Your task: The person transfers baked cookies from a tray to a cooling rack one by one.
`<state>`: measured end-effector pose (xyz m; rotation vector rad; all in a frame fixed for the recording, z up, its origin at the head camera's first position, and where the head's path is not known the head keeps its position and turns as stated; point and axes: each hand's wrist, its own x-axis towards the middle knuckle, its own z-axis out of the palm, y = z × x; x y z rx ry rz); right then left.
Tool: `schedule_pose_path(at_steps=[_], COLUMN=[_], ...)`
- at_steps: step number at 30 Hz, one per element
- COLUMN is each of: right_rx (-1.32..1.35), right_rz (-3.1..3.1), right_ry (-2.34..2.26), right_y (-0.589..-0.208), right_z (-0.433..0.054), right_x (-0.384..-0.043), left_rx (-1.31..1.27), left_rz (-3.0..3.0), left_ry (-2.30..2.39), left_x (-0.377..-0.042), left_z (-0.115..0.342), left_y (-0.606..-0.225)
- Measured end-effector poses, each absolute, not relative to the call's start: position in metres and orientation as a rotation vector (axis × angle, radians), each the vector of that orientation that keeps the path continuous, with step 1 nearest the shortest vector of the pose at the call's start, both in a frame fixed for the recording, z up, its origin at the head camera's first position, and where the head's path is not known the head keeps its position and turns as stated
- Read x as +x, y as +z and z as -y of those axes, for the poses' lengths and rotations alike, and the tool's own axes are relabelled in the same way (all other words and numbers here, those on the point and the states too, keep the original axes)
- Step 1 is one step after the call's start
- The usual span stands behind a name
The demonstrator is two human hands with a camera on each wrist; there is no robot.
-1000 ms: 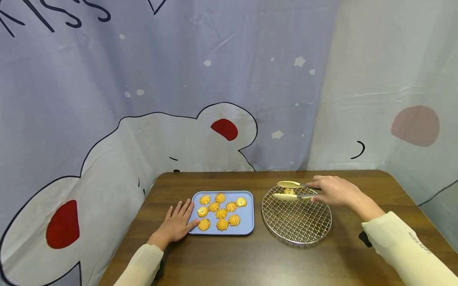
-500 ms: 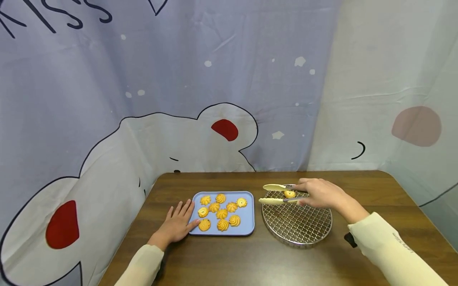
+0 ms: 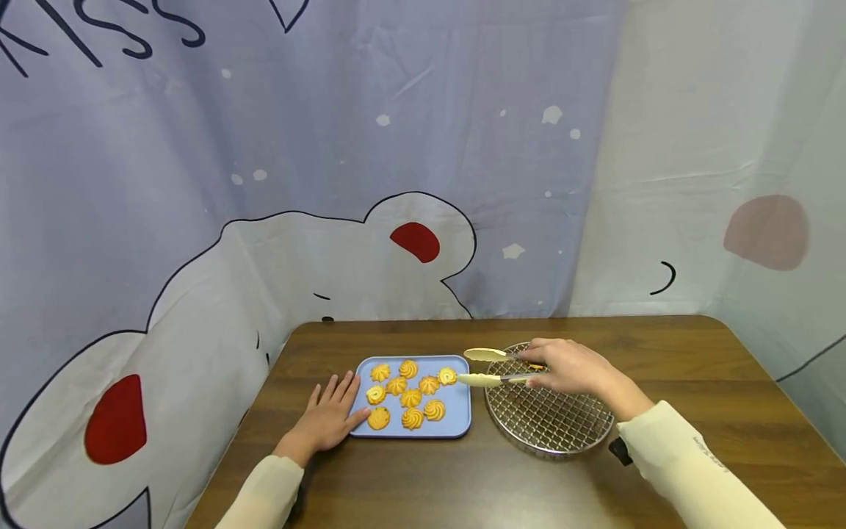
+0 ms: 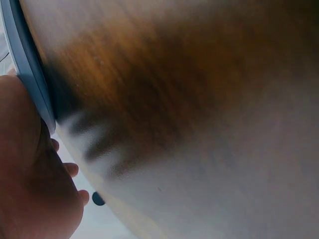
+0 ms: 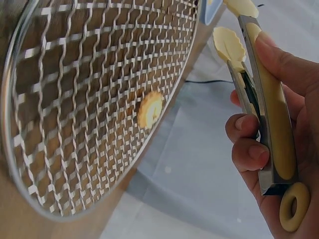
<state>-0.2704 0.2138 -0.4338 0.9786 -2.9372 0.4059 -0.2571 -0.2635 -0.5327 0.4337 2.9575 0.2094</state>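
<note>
My right hand (image 3: 568,365) grips a pair of tongs (image 5: 271,104) with cream tips and cream handle grips. The tongs' tips are apart with nothing between them, near the right edge of the blue tray (image 3: 459,426). Several swirled cookies (image 3: 411,397) lie on that tray. One cookie (image 5: 150,110) sits on the round wire rack (image 5: 75,89), beneath the right hand and mostly hidden in the head view. My left hand (image 3: 324,419) rests with fingers spread at the tray's left edge; in the left wrist view the hand (image 4: 35,169) touches the tray's side.
The wooden table (image 3: 423,481) carries the tray on the left and the rack on the right, with a narrow gap between them. A printed curtain (image 3: 317,147) hangs behind the table. A dark cable (image 3: 809,358) runs along the right side.
The right hand has moved left with the tongs, from over the back of the rack toward the tray. The cookie stays on the rack, outside the tongs' tips. The left hand keeps its place.
</note>
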Motion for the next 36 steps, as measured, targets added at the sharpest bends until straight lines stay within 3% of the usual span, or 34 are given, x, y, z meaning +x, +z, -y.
schedule_pose_path(at_steps=[15,36], right_rx=[0.937,0.946], right_rz=[2.941,2.971], right_ry=[0.446,0.370], right_y=[-0.456,-0.449], right_z=[-0.192,-0.169], right_x=[-0.271,-0.276], left_rx=[0.442,0.417], left_rz=[-2.969,-2.961], left_ry=[0.261,0.225], left_x=[-0.259,-0.257], left_z=[0.266,0.263], left_y=[-0.538,-0.535])
